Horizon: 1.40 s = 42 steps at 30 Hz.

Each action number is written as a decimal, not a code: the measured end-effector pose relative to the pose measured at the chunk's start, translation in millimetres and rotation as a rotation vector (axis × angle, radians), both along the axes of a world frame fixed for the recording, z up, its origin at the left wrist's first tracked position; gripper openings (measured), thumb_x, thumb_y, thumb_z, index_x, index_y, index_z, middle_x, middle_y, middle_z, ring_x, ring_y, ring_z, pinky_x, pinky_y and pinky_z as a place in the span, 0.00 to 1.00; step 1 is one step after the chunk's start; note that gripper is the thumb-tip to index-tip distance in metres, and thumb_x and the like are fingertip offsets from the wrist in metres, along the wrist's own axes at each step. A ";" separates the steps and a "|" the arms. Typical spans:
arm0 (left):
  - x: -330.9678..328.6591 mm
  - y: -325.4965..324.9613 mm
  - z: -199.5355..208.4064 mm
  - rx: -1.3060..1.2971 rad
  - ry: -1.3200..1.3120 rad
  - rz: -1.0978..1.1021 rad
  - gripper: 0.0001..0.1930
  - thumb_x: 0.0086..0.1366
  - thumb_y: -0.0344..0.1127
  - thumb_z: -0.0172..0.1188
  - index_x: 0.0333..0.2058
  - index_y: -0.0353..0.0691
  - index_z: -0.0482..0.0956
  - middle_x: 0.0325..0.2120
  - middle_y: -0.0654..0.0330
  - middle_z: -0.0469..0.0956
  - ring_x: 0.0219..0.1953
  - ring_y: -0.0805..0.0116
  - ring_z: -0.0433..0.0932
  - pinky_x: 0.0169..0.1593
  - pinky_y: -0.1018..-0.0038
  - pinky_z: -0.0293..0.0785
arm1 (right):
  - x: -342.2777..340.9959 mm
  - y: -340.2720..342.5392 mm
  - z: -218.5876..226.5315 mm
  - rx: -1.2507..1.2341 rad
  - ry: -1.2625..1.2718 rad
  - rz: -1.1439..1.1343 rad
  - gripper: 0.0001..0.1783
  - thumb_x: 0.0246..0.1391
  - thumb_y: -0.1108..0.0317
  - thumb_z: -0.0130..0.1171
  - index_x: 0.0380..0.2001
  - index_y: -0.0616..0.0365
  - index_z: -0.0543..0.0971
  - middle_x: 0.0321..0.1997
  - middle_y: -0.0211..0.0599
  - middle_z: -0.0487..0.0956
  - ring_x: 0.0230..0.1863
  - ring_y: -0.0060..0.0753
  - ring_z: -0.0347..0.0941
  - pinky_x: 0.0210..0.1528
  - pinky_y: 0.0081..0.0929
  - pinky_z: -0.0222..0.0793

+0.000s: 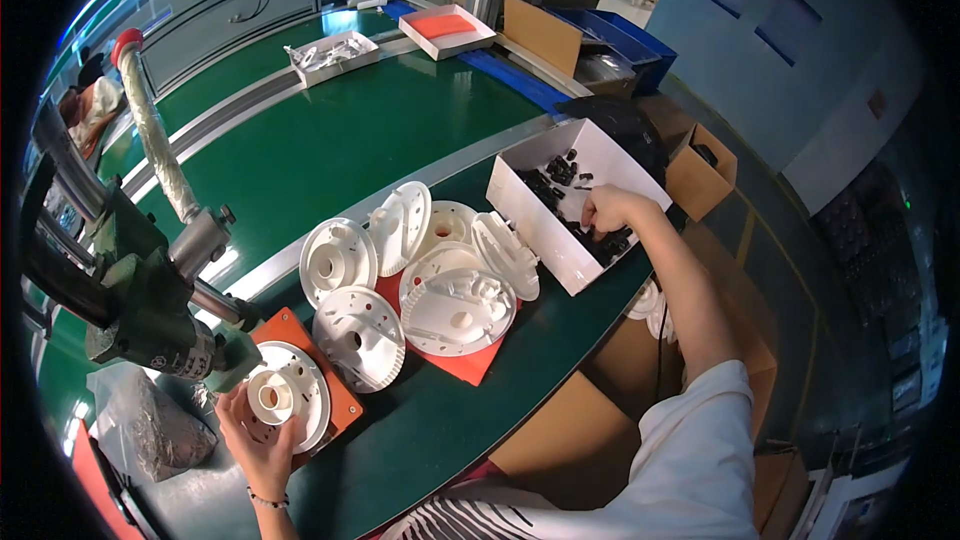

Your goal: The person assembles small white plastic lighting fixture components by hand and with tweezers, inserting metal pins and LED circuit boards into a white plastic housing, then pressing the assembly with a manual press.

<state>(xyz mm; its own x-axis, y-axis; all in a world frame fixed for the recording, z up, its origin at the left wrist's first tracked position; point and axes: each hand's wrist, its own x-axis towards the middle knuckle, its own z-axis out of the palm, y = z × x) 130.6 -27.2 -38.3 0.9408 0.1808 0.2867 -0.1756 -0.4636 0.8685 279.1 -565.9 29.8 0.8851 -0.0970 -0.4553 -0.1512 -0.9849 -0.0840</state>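
Note:
At the lower left, my left hand (pixel 258 440) grips the near side of a round white plastic part (pixel 314 395) with a raised hub, thumb and fingers around the hub. That part rests on an orange block (pixel 346 406), beneath the head of a green hand press (pixel 150 315). My right hand (pixel 612 210) reaches into a white box (pixel 560 258) of small black parts (pixel 538 186). Its fingers are pinched together, and whatever is between them is hidden. Between the hands lie several more white discs (pixel 358 340), partly stacked on an orange sheet (pixel 470 365).
A green conveyor belt (pixel 330 145) runs behind the bench, carrying a tray of small pale parts (pixel 333 58) and a tray with an orange sheet (pixel 445 28). A clear plastic bag (pixel 150 430) sits left of my left hand. Cardboard boxes (pixel 700 175) stand at the right.

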 end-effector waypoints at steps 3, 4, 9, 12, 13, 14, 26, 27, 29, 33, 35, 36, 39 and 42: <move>-0.9 2.0 -2.6 0.045 0.011 -0.019 0.42 0.37 0.23 0.66 0.52 0.34 0.53 0.47 0.48 0.66 0.50 0.58 0.68 0.54 0.69 0.61 | -4.1 -0.4 -3.0 -0.070 0.024 0.104 0.18 0.26 0.75 0.68 0.29 0.58 0.81 0.29 0.38 0.80 0.32 0.35 0.76 0.36 0.26 0.70; -0.8 -0.4 -2.9 0.044 0.013 -0.019 0.42 0.37 0.23 0.66 0.52 0.34 0.53 0.47 0.48 0.66 0.50 0.58 0.68 0.54 0.69 0.61 | -5.8 -9.3 -6.1 -0.044 -0.027 0.090 0.17 0.27 0.75 0.67 0.29 0.60 0.80 0.27 0.38 0.80 0.30 0.33 0.76 0.34 0.25 0.71; -3.8 0.1 0.0 0.003 0.010 -0.026 0.43 0.38 0.21 0.66 0.53 0.34 0.52 0.48 0.48 0.64 0.51 0.58 0.68 0.54 0.70 0.62 | -26.4 18.4 41.8 0.536 -0.331 -0.232 0.10 0.35 0.80 0.63 0.26 0.66 0.78 0.23 0.37 0.78 0.27 0.25 0.75 0.31 0.19 0.71; -3.0 -4.9 5.5 0.097 0.011 -0.034 0.43 0.38 0.21 0.66 0.53 0.34 0.52 0.48 0.48 0.64 0.51 0.59 0.67 0.54 0.70 0.62 | -66.5 56.2 68.4 0.908 -0.514 -0.118 0.09 0.37 0.83 0.61 0.27 0.67 0.77 0.27 0.37 0.77 0.30 0.23 0.75 0.34 0.18 0.71; -2.5 -6.6 4.6 -0.002 0.001 -0.042 0.43 0.38 0.21 0.66 0.53 0.35 0.51 0.48 0.48 0.64 0.51 0.59 0.68 0.54 0.70 0.62 | -76.0 71.5 71.9 1.122 -0.584 -0.014 0.10 0.37 0.85 0.60 0.28 0.67 0.77 0.30 0.37 0.77 0.31 0.24 0.75 0.36 0.18 0.72; -2.4 -6.6 3.3 -0.098 -0.008 -0.046 0.43 0.38 0.22 0.67 0.53 0.35 0.51 0.47 0.48 0.65 0.50 0.60 0.68 0.54 0.71 0.62 | -81.0 86.9 73.6 1.142 -0.585 0.092 0.10 0.36 0.87 0.59 0.27 0.68 0.77 0.34 0.37 0.75 0.34 0.25 0.74 0.39 0.19 0.72; -0.5 -5.6 18.1 0.257 -0.024 -0.052 0.41 0.39 0.32 0.71 0.50 0.35 0.56 0.41 0.51 0.72 0.49 0.62 0.70 0.53 0.68 0.62 | -85.0 275.5 57.4 0.928 -0.504 0.655 0.08 0.35 0.81 0.61 0.25 0.64 0.78 0.26 0.39 0.77 0.29 0.30 0.75 0.30 0.22 0.70; -0.4 -5.8 18.3 0.303 -0.031 -0.035 0.41 0.39 0.34 0.71 0.50 0.36 0.56 0.42 0.52 0.73 0.49 0.62 0.70 0.53 0.68 0.58 | -83.6 292.2 42.3 0.949 -0.449 0.589 0.09 0.36 0.80 0.60 0.26 0.65 0.76 0.26 0.42 0.77 0.28 0.32 0.76 0.29 0.24 0.70; 4.0 -5.1 17.4 0.304 -0.041 -0.033 0.41 0.39 0.39 0.71 0.50 0.37 0.57 0.43 0.56 0.73 0.49 0.64 0.70 0.53 0.69 0.51 | -75.5 320.3 22.6 0.803 -0.496 0.646 0.09 0.37 0.80 0.59 0.28 0.65 0.76 0.29 0.43 0.77 0.28 0.35 0.76 0.30 0.25 0.71; -1.1 2.0 19.9 0.338 -0.051 0.008 0.40 0.41 0.40 0.70 0.51 0.37 0.57 0.42 0.58 0.74 0.47 0.66 0.71 0.52 0.67 0.50 | -63.3 353.7 4.4 0.724 -0.505 0.754 0.08 0.41 0.77 0.59 0.28 0.65 0.76 0.31 0.44 0.77 0.28 0.38 0.76 0.31 0.26 0.70; -8.3 7.9 15.7 0.403 -0.044 0.136 0.40 0.38 0.42 0.71 0.49 0.36 0.60 0.39 0.55 0.74 0.42 0.60 0.74 0.44 0.63 0.62 | -67.7 371.0 3.8 0.679 -0.370 0.727 0.10 0.42 0.72 0.59 0.31 0.64 0.76 0.32 0.43 0.77 0.31 0.36 0.75 0.33 0.26 0.69; -4.2 8.7 15.5 0.352 -0.147 0.132 0.38 0.38 0.44 0.70 0.47 0.37 0.63 0.37 0.52 0.73 0.38 0.54 0.74 0.39 0.62 0.66 | -70.1 370.6 -2.8 0.728 -0.301 0.649 0.13 0.43 0.68 0.59 0.34 0.63 0.75 0.30 0.40 0.77 0.32 0.32 0.74 0.35 0.25 0.68; 1.3 -8.2 9.9 0.359 -0.259 0.135 0.37 0.41 0.47 0.67 0.48 0.38 0.64 0.39 0.51 0.71 0.42 0.53 0.72 0.44 0.58 0.62 | -73.5 343.3 -27.0 1.096 -0.265 0.404 0.16 0.42 0.77 0.59 0.38 0.65 0.73 0.30 0.32 0.74 0.31 0.21 0.71 0.32 0.19 0.69; -2.5 -14.1 10.3 0.194 -0.136 0.011 0.37 0.44 0.48 0.65 0.50 0.37 0.62 0.41 0.51 0.70 0.45 0.57 0.70 0.48 0.61 0.57 | -73.9 335.3 -33.8 1.052 -0.431 0.416 0.11 0.38 0.80 0.60 0.29 0.65 0.72 0.33 0.36 0.73 0.31 0.25 0.73 0.27 0.17 0.70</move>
